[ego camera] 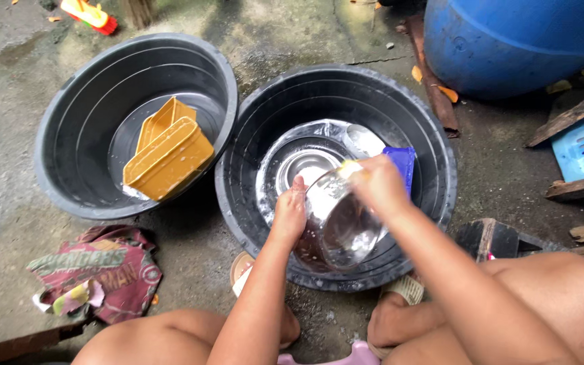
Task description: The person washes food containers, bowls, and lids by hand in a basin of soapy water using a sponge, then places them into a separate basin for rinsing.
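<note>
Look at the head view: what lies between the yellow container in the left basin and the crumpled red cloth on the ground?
In the head view, only the near wall of the left black basin and wet concrete ground separate the yellow container from the red cloth.

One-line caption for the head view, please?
Left hand steadies a clear glass jar over a black basin; right hand scrubs its rim.

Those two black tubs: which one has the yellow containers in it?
The left black tub, away from both hands, holds the yellow containers. The right black tub holds metal bowls and sits under the hands.
</note>
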